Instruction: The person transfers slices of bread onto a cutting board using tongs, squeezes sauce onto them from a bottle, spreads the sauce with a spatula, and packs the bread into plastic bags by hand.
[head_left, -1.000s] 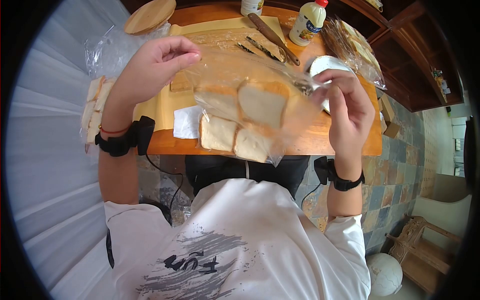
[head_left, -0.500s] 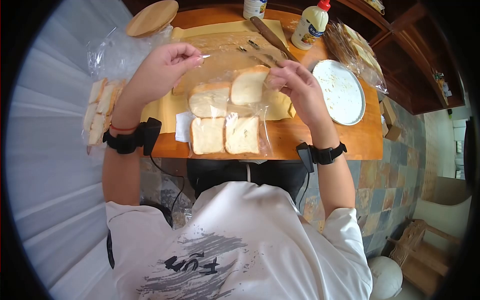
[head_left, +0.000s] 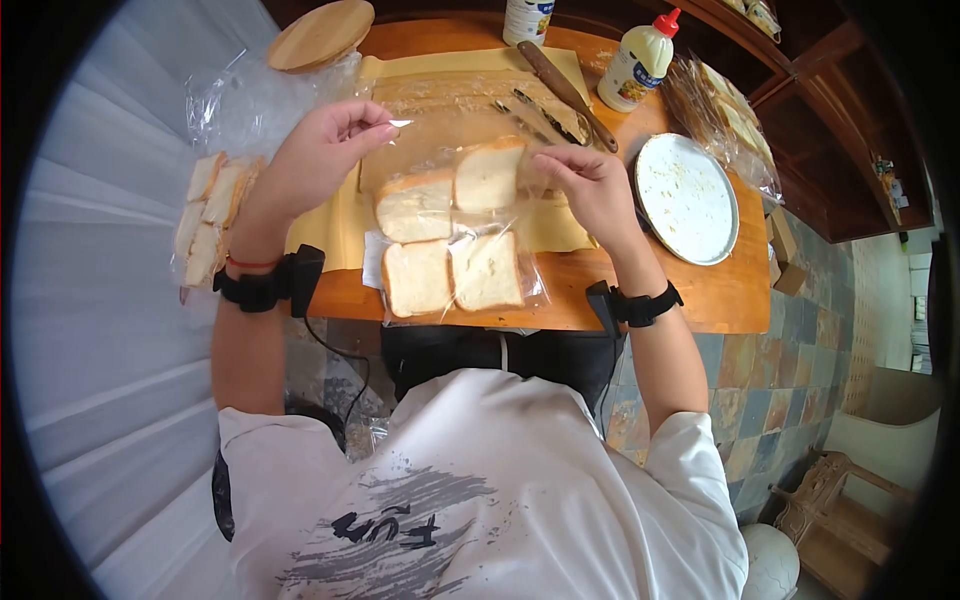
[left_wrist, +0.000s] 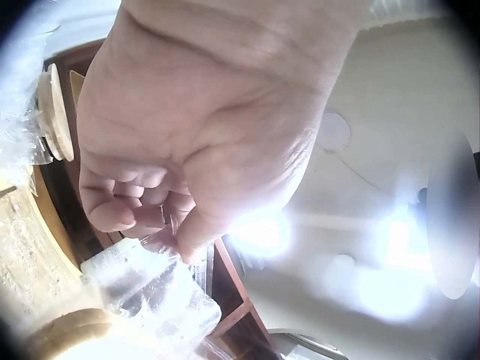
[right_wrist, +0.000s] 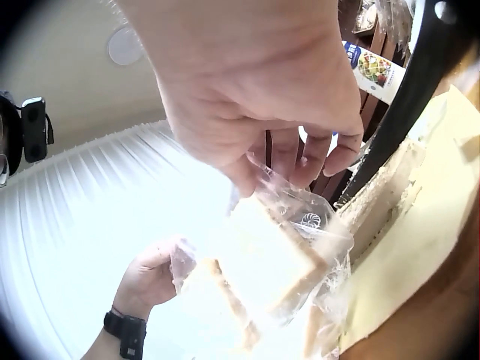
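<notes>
Several slices of white bread [head_left: 417, 278] stand in a clear plastic bag [head_left: 532, 285], two above two, held up near the table's front edge. My left hand [head_left: 335, 150] pinches the bag's upper left corner between thumb and fingers, where a small white bit shows at the fingertips. In the left wrist view the crinkled plastic [left_wrist: 165, 292] hangs from that pinch. My right hand [head_left: 598, 195] grips the bag's upper right side, thumb against fingers. The right wrist view shows a bread slice [right_wrist: 266, 255] right under those fingers.
Behind the bag lie a crumb-strewn wooden board, yellow paper [head_left: 395, 68] and a brown-handled knife [head_left: 562, 88]. A red-capped bottle [head_left: 636, 72], a round white tray [head_left: 688, 200] and bagged bread [head_left: 735, 115] stand right. Stacked bread pieces [head_left: 208, 220] and a round wooden board [head_left: 322, 36] are left.
My right hand has moved left and inward, closer to the left hand, bringing the white tray into full view. The bag has gone from tilted and blurred to hanging straighter.
</notes>
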